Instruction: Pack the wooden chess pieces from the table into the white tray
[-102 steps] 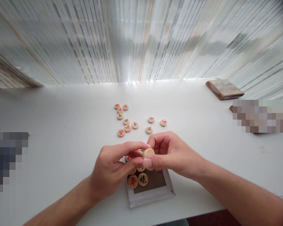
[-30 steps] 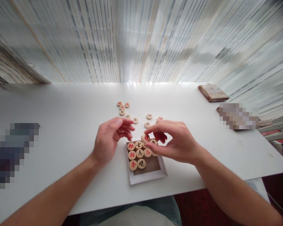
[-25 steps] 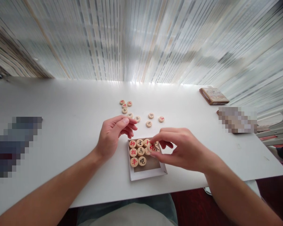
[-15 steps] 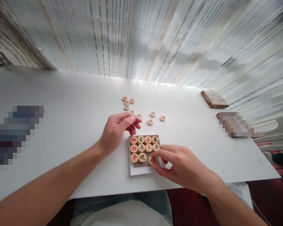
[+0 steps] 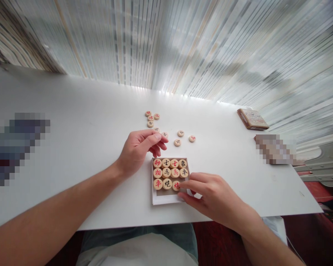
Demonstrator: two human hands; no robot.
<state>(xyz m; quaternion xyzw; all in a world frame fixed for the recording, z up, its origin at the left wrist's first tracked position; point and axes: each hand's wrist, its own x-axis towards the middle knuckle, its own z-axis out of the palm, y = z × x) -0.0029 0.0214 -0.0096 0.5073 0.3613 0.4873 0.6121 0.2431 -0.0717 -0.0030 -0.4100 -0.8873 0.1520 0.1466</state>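
Observation:
A shallow white box on the table holds rows of round Chinese chess pieces with red or black characters. My right hand is at the box's right side, its thumb and fingers apart. Its index fingertip touches the right edge of a red-marked chess piece, which lies in the nearest row beside a black-marked piece. Over the table just behind the box hovers my left hand, loosely curled, with no piece visible in it. It partly covers two loose chess pieces behind its fingers.
Several loose pieces are grouped beyond my left hand, and others lie behind the box on the white table. A brown patterned box stands at the far right, near a blurred object. Another blurred object is at left. A striped curtain hangs behind.
The red-marked piece under my right fingers has slid left, up against the black-marked piece in its row. My right fingers have loosened from around it. The left hand stays nearly still.

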